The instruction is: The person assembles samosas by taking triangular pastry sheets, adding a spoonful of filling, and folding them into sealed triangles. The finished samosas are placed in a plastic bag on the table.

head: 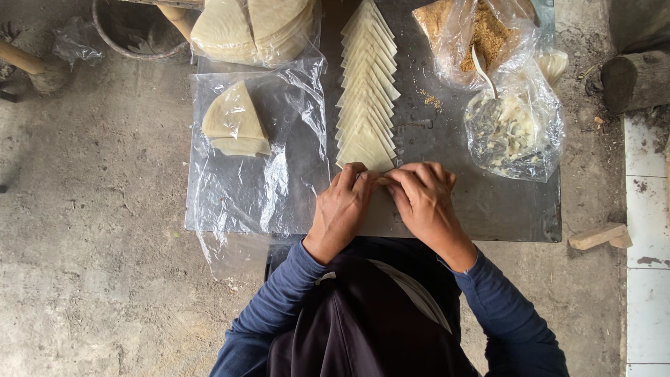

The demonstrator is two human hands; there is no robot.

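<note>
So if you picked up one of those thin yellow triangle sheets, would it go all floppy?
Probably floppy: the triangle sheets look very thin and lie flat, overlapped in a long row. Likely light too, since so many stack with little height. They may tear easily; both the left hand and the right hand meet at the nearest sheet's end with their fingers.

Left hand and right hand pinching a thin dough wrapper together, at the near end of a row of overlapping wrappers on a grey metal tray, bag of brown crumbs nearby
</note>
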